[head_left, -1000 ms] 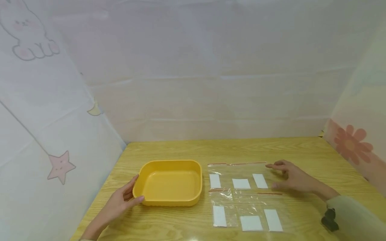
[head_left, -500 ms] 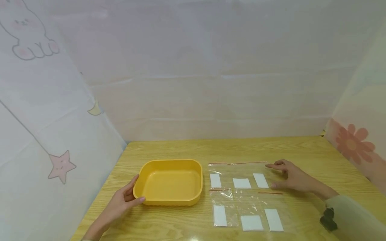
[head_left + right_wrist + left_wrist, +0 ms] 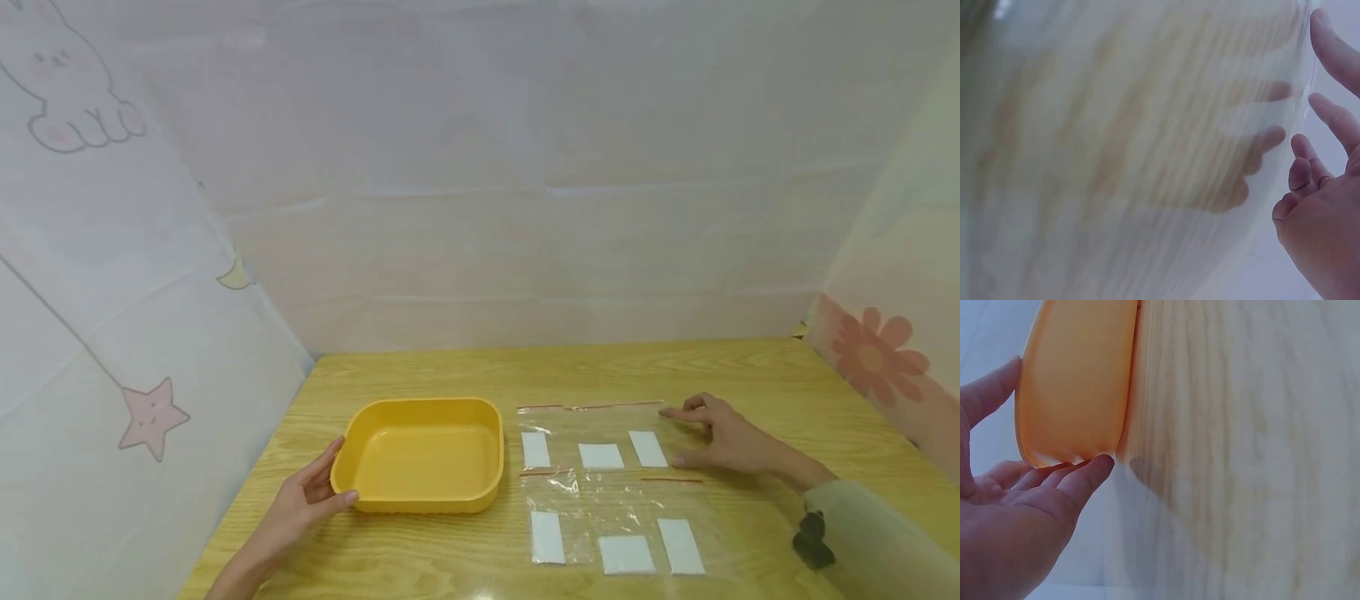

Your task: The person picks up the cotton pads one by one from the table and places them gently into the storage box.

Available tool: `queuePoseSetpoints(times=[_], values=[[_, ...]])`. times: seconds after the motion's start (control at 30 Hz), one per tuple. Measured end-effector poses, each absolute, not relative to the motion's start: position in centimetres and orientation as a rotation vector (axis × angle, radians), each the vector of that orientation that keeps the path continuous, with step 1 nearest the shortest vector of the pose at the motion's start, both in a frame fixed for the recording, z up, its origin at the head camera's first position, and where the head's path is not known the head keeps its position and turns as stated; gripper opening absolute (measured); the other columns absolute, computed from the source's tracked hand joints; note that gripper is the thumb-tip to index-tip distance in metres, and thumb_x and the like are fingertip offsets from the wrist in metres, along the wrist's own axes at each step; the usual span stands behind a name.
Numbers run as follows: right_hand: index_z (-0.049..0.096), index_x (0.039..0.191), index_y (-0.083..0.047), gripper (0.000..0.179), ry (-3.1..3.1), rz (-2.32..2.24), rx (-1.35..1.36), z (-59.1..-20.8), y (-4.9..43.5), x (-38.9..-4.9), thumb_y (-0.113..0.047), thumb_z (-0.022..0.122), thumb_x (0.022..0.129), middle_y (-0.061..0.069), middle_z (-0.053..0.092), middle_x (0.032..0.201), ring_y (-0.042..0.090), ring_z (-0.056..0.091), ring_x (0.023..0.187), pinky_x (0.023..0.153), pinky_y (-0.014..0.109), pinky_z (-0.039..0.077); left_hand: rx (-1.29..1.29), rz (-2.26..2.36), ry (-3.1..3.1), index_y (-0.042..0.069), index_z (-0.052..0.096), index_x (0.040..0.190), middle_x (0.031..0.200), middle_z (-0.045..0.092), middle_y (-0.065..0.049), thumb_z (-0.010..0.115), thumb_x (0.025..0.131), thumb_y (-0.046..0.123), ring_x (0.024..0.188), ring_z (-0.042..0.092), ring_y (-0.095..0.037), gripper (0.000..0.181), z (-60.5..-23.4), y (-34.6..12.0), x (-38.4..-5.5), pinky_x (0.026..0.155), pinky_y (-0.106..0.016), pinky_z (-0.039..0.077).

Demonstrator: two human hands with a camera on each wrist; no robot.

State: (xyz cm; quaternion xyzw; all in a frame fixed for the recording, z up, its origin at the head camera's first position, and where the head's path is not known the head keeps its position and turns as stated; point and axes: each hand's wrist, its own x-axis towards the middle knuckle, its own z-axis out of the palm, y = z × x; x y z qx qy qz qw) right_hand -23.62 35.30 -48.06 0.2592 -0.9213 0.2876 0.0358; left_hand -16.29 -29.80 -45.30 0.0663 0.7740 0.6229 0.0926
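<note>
Wood-grain table [image 3: 555, 367], pale sheet walls [image 3: 525, 208]. Left hand [image 3: 295, 506] clamped on yellow basin [image 3: 427, 462]; right hand [image 3: 731, 439], fingers apart, near clear bags [image 3: 600, 456].

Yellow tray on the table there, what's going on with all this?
A person's left hand holds the left end of the yellow tray. Their right hand is beside the far row of clear bags; whether it touches them is hard to tell. The bags lie on the table in two rows, right of the tray, three white panels showing in each.
</note>
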Motion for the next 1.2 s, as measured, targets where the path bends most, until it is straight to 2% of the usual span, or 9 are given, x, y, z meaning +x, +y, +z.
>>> queuePoseSetpoints(times=[0.17, 0.47, 0.77, 1.0, 1.2], values=[[0.072, 0.134, -0.001, 0.069, -2.843, 0.862, 0.787, -48.2, 35.1, -23.4, -0.034, 0.096, 0.078, 0.014, 0.054, 0.119, 0.025, 0.046, 0.096, 0.074, 0.036, 0.039, 0.175, 1.843, 2.298, 0.004, 0.018, 0.169, 0.171, 0.017, -0.018, 0.075, 0.099, 0.008, 0.148, 0.038, -0.041, 0.091, -45.2, -29.8, -16.2, 0.103, -0.022, 0.050], [0.072, 0.135, -0.003, 0.069, -2.825, 0.808, 0.788, -48.0, 34.7, -23.4, -0.037, 0.095, 0.079, 0.011, 0.054, 0.116, 0.021, 0.043, 0.089, 0.069, 0.034, 0.035, 0.153, 1.844, 2.293, 0.004, 0.019, 0.168, 0.171, 0.018, -0.018, 0.076, 0.098, 0.008, 0.147, 0.040, -0.042, 0.091, -45.1, -29.8, -16.3, 0.103, -0.026, 0.052], [0.069, 0.140, -0.004, 0.073, -2.861, 0.886, 0.754, -48.2, 35.0, -23.6, -0.036, 0.095, 0.079, 0.016, 0.053, 0.121, 0.026, 0.047, 0.098, 0.073, 0.039, 0.040, 0.140, 1.847, 2.281, 0.006, 0.020, 0.169, 0.171, 0.020, -0.017, 0.076, 0.098, 0.007, 0.147, 0.041, -0.041, 0.091, -45.0, -29.8, -16.3, 0.102, -0.027, 0.052], [0.074, 0.132, -0.003, 0.064, -2.796, 0.897, 0.847, -48.4, 35.0, -23.8, -0.030, 0.095, 0.079, 0.007, 0.051, 0.107, 0.021, 0.036, 0.084, 0.066, 0.030, 0.027, 0.139, 1.844, 2.272, 0.006, 0.019, 0.169, 0.171, 0.019, -0.017, 0.076, 0.098, 0.007, 0.148, 0.039, -0.041, 0.091, -44.9, -29.8, -16.4, 0.103, -0.027, 0.052], [0.075, 0.127, 0.002, 0.052, -2.818, 0.954, 0.841, -47.7, 34.1, -23.1, -0.026, 0.091, 0.086, 0.001, 0.058, 0.098, 0.015, 0.042, 0.080, 0.062, 0.026, 0.034, 0.131, 1.843, 2.271, 0.006, 0.019, 0.169, 0.171, 0.020, -0.017, 0.077, 0.098, 0.007, 0.148, 0.039, -0.040, 0.092, -44.9, -29.9, -16.4, 0.103, -0.028, 0.052]])
